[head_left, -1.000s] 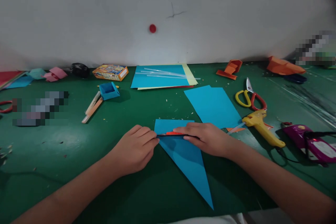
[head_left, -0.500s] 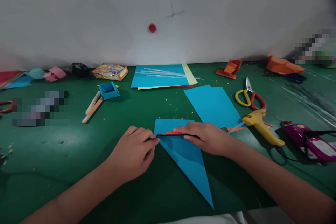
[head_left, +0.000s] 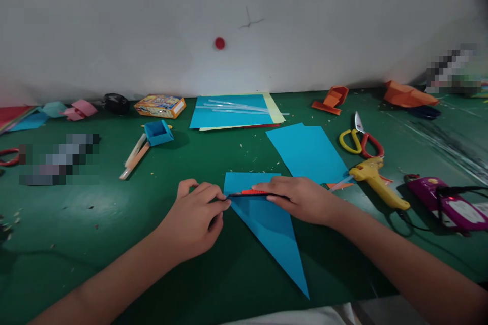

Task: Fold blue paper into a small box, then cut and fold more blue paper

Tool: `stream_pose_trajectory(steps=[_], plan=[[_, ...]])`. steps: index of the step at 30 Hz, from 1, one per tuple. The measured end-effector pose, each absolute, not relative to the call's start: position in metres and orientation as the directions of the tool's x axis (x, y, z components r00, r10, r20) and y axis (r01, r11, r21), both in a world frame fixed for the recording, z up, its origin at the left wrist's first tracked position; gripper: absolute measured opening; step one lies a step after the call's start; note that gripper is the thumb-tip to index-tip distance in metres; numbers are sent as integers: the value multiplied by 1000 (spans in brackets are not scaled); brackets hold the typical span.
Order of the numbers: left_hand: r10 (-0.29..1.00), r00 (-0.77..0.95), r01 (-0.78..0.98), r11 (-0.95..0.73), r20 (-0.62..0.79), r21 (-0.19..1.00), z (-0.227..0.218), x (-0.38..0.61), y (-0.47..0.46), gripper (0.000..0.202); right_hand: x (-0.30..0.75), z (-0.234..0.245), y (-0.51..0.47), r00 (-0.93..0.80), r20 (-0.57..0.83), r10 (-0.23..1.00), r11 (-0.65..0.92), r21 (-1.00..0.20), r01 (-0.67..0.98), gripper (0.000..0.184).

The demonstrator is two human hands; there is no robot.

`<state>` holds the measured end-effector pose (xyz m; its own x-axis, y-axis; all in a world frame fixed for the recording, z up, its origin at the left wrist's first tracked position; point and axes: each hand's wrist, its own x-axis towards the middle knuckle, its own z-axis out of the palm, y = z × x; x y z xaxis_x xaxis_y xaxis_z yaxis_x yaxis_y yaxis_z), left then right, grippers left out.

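Note:
A sheet of blue paper [head_left: 267,233] lies in front of me, its lower part tapering to a point towards my body. Across its upper part runs a dark, thin utility knife [head_left: 253,193] with an orange grip piece. My right hand [head_left: 305,199] is closed over the right end of the knife, fingers stretched along it on the paper. At the paper's left edge, my left hand [head_left: 200,218] pinches the knife's left end with thumb and fingertips, its index finger raised and bent. Whether that pinch also takes in paper is hidden.
Right of the paper lie another blue sheet [head_left: 308,150], scissors [head_left: 362,137], a yellow glue gun [head_left: 375,183] and a purple corded device [head_left: 446,203]. Behind are stacked sheets [head_left: 229,117] with clear glue sticks, a blue paper box [head_left: 158,133] and a small carton [head_left: 160,105].
My left index finger has lifted and bent upward. The right hand, the knife and the paper stay in place, and the view has shifted slightly.

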<state>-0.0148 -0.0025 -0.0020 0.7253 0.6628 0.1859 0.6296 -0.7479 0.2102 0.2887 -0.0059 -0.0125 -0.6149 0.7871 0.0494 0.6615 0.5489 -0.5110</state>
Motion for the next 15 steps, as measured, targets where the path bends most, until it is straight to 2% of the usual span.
stream_pose_trajectory(steps=[15], plan=[[671,716,638,-741,193,207,-6,-16,-3,38,292,-12,-5,-627,30,779,544,-530,650,44]])
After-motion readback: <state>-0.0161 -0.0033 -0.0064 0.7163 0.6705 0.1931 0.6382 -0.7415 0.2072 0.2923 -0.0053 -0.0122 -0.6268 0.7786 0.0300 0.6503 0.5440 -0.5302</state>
